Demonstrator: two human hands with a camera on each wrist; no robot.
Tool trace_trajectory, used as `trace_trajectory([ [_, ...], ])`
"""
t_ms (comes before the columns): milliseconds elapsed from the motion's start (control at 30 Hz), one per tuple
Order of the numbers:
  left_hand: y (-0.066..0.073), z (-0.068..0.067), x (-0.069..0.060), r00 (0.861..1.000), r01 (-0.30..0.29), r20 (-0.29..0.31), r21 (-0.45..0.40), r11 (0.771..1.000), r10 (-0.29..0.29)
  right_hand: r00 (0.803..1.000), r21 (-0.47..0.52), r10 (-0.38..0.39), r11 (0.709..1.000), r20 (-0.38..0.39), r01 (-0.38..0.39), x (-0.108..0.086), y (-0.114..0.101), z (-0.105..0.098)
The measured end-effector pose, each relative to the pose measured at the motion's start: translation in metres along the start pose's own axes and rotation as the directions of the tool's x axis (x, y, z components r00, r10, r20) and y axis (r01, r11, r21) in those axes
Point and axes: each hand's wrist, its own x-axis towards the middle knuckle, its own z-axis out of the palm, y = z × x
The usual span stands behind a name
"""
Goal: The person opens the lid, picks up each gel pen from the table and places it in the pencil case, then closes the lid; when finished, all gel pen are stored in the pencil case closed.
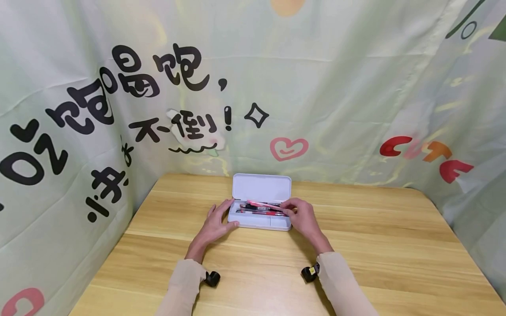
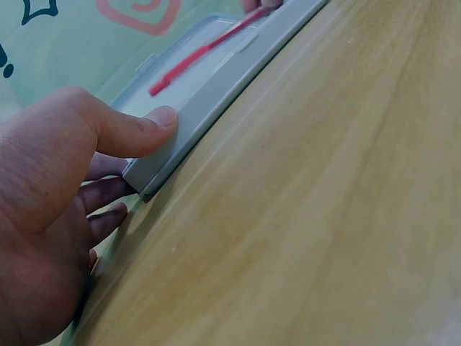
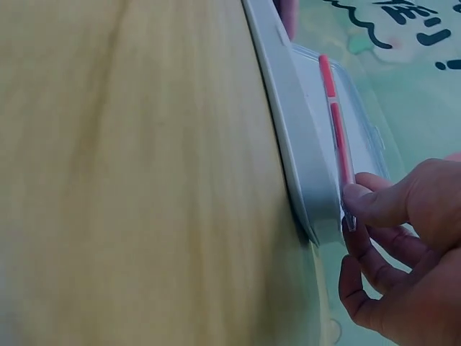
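Observation:
A pale lavender pencil case lies on the table, its lid raised at the back. Inside are several pens, dark and red ones among them. My left hand holds the case at its left end, thumb on the front side and fingers around the end. Between thumb and fingers, my right hand pinches one end of a pink pen over the right part of the case. That pen slants across the others, its pink end pointing left.
The wooden table stretches out around the case. A printed cloth hangs right behind the table's back edge and along the sides. Each sleeve carries a small black camera at the wrist.

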Motion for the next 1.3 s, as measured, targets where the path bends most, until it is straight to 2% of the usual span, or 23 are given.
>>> trace_trajectory([
  [133,0.000,0.000,-0.001,1.000,0.001,0.000,-0.005,1.000,-0.001,0.999,-0.009,-0.014,1.000,0.030,0.014,0.002,-0.002,0.004],
  [333,0.001,0.000,-0.002,1.000,0.008,-0.008,-0.017,1.000,-0.008,0.998,-0.027,0.012,1.000,0.064,-0.010,0.003,-0.005,0.005],
  [500,0.001,0.001,-0.001,1.000,0.013,-0.005,-0.018,1.000,-0.013,0.998,-0.026,0.030,0.999,0.062,-0.028,0.003,-0.003,0.005],
  [667,0.001,0.001,-0.001,1.000,0.017,0.001,-0.020,1.000,-0.017,0.999,0.029,0.046,0.998,0.010,-0.047,0.005,0.000,0.001],
  [800,0.001,0.001,-0.001,1.000,0.021,0.005,-0.018,1.000,-0.021,0.993,0.060,0.106,0.993,-0.058,-0.102,0.007,0.006,-0.002],
  [933,0.002,-0.001,-0.001,0.999,0.045,0.012,-0.033,0.998,-0.044,0.983,0.089,0.165,0.984,-0.082,-0.157,0.009,0.013,-0.004],
  [1067,0.003,-0.002,-0.001,0.997,0.073,0.033,-0.050,0.996,-0.071,0.976,0.117,0.204,0.974,-0.072,-0.195,0.011,0.017,-0.004],
  [1300,0.003,-0.003,0.001,0.997,0.070,0.037,-0.051,0.996,-0.068,0.967,0.105,0.254,0.962,0.005,-0.253,0.013,0.017,-0.004],
])
